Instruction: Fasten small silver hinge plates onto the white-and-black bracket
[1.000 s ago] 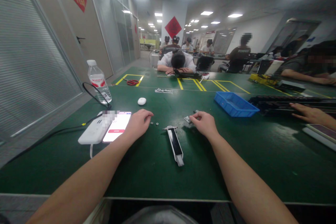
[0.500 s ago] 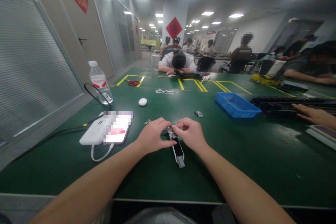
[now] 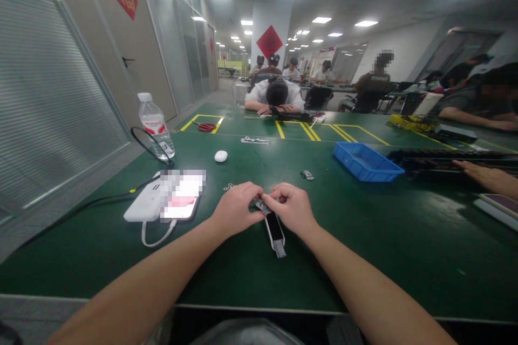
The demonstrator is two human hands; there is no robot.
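My left hand (image 3: 239,207) pinches a small grey metal part (image 3: 262,206) between thumb and fingers. From the other side, my right hand (image 3: 294,206) closes its fingertips on the same part; its far end is hidden behind the fingers. Just below lies a narrow white-edged case with a dark inside (image 3: 275,229), a grey tab sticking out at its near end. Several small rings (image 3: 229,187) lie beyond my left hand. Past my right hand is another small metal piece (image 3: 308,175) on the green table (image 3: 243,275).
A phone (image 3: 184,197) and white power bank (image 3: 141,202) with cables lie left, near a water bottle (image 3: 156,126). A white earbud case (image 3: 220,156), red scissors (image 3: 206,127) and blue tray (image 3: 366,163) are farther back. At right, another person's hand (image 3: 481,177) touches black equipment.
The metal part has tilted and shifted slightly left in my fingers. My left thumb has drawn up from over the case toward the part, and my fingertips are closer together.
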